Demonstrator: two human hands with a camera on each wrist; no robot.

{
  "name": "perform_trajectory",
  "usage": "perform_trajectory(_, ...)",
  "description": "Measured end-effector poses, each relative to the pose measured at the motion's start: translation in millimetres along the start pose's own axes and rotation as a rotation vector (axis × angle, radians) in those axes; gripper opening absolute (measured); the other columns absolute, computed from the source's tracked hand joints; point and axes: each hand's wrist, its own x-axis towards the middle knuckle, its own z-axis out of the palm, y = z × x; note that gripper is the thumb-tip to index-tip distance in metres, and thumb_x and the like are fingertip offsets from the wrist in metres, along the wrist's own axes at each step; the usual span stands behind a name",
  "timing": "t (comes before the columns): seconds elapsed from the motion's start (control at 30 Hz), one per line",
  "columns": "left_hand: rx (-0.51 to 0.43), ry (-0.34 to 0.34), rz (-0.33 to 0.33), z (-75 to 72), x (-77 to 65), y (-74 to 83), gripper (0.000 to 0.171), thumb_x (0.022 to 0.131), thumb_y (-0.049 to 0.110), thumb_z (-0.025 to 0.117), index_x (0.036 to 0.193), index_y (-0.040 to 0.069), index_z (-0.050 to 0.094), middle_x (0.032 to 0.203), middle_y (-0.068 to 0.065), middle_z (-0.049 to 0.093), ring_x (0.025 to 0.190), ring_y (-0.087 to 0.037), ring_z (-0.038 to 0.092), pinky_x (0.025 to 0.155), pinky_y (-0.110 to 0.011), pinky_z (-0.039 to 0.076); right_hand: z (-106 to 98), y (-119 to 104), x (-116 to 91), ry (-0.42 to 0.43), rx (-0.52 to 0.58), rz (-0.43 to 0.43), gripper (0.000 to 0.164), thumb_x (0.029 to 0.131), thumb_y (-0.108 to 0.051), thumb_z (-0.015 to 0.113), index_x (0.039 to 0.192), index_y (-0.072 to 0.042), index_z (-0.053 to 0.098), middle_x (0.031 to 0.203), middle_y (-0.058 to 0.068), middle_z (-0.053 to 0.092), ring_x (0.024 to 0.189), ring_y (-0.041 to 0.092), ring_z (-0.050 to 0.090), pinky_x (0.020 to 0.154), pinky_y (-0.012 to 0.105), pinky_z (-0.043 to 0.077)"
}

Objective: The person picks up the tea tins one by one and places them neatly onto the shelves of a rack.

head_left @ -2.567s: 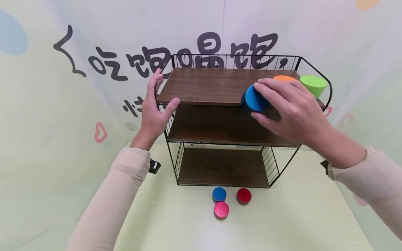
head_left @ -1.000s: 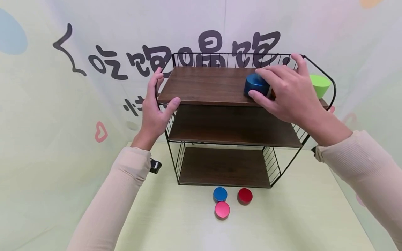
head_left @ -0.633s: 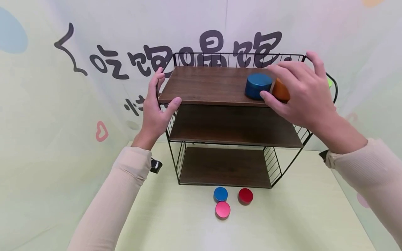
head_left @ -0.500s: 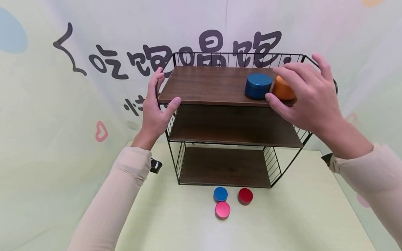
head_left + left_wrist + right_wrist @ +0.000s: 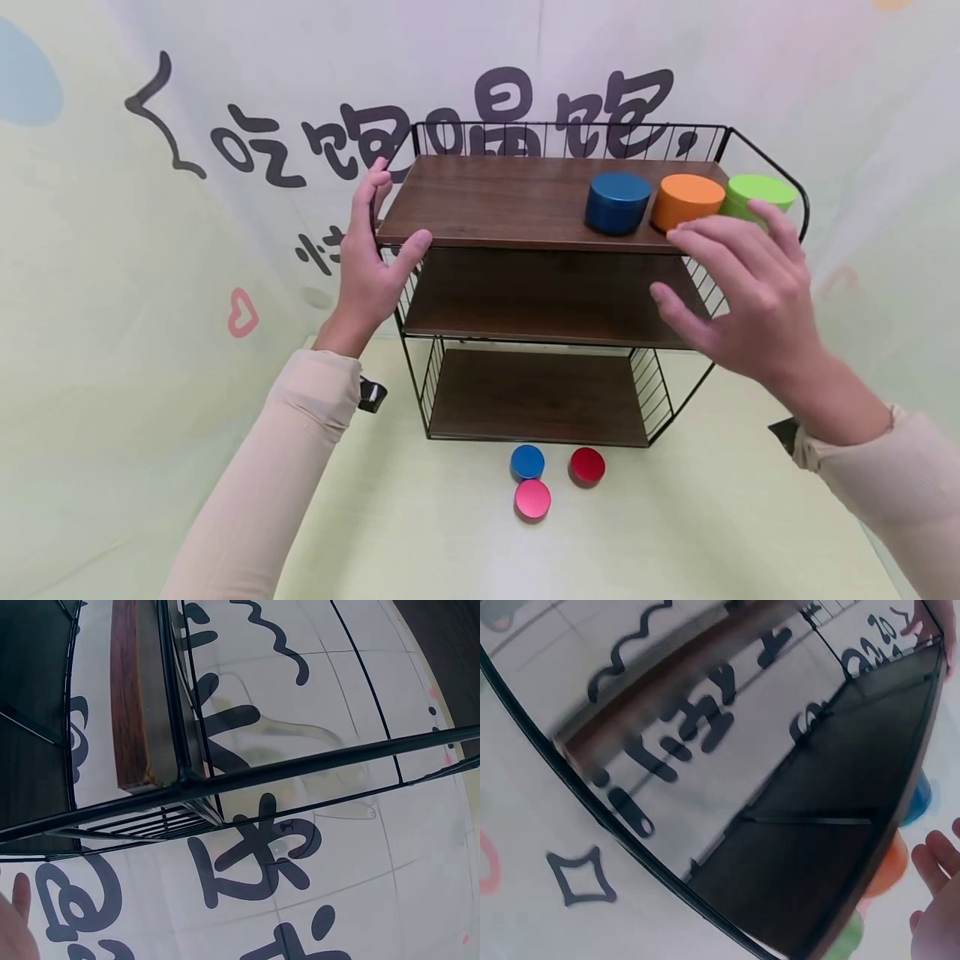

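In the head view my left hand [image 5: 367, 250] holds the left front corner of a three-tier storage rack [image 5: 480, 200], thumb at the top board's edge and fingers along the black side wire. My right hand [image 5: 750, 292] is in front of the rack's right side, fingers loosely bent, holding nothing. On the top board stand a dark blue round tin [image 5: 617, 204], an orange tin [image 5: 686, 204] and a lime green tin [image 5: 753, 190], in a row toward the right. The right hand partly covers the green one. In the right wrist view that hand [image 5: 939, 900] appears beside the orange tin [image 5: 887, 870].
On the pale table [image 5: 420, 533] before the rack are a blue tin [image 5: 527, 462], a pink tin [image 5: 532, 500] and a red tin [image 5: 587, 467]. Blue and pink lie close together. A black wire rail [image 5: 555, 137] borders the top board's back. A printed cloth [image 5: 225, 83] hangs behind.
The dark blue tin, earlier held by my right hand, now stands on the top board beside the orange one. My right hand has let go and drawn down and right. My left hand stays.
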Motion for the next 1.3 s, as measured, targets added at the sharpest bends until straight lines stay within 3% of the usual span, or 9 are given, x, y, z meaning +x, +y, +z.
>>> perform_trajectory(0.17,0.002,-0.001,-0.006,-0.2,-1.2,-0.7,0.063,0.088,0.025,0.064,0.137,-0.007,0.038,0.158,-0.009,0.036,0.141,-0.013,0.037,0.117,-0.032,0.024,3.9,-8.3,-26.7,-0.024,0.023,-0.003,0.048,0.094,-0.042,0.06,0.099,0.005,0.071,0.096,0.025,0.068,0.091,0.042,0.061,0.107,0.053,0.035)
perform_trajectory(0.4,0.002,0.007,0.0,1.4,-0.1,-1.3,0.063,0.088,0.024,0.064,0.136,-0.006,0.038,0.157,-0.009,0.037,0.142,-0.015,0.038,0.117,-0.032,0.024,8.3,-10.8,-69.2,-0.166,0.018,0.014,0.05,0.093,-0.044,0.06,0.107,0.003,0.072,0.105,0.022,0.07,0.095,0.04,0.064,0.106,0.045,0.036)
perform_trajectory(0.67,-0.001,0.01,-0.007,1.3,-0.3,-1.2,0.062,0.088,0.023,0.064,0.136,-0.006,0.038,0.157,-0.008,0.037,0.141,-0.011,0.038,0.117,-0.033,0.024,16.3,-13.8,-108.3,-0.267,0.013,0.045,0.051,0.093,-0.043,0.059,0.111,0.003,0.072,0.108,0.02,0.07,0.096,0.038,0.065,0.087,0.053,0.045)
perform_trajectory(0.87,-0.004,0.013,-0.003,1.9,-0.2,-0.5,0.063,0.087,0.024,0.064,0.136,-0.006,0.038,0.157,-0.008,0.037,0.14,-0.01,0.038,0.117,-0.033,0.024,26.9,-19.0,-132.2,-0.288,0.029,0.061,0.048,0.093,-0.042,0.059,0.11,0.001,0.072,0.107,0.018,0.07,0.095,0.036,0.066,0.085,0.053,0.046)
perform_trajectory(1.3,-0.011,0.013,-0.005,2.6,0.1,-1.8,0.064,0.088,0.027,0.065,0.136,-0.005,0.038,0.157,-0.008,0.037,0.14,-0.01,0.039,0.117,-0.032,0.024,42.0,-35.0,-188.3,-0.416,0.036,0.174,0.054,0.095,-0.05,0.054,0.115,-0.003,0.07,0.111,0.015,0.069,0.098,0.033,0.066,0.084,0.056,0.049)
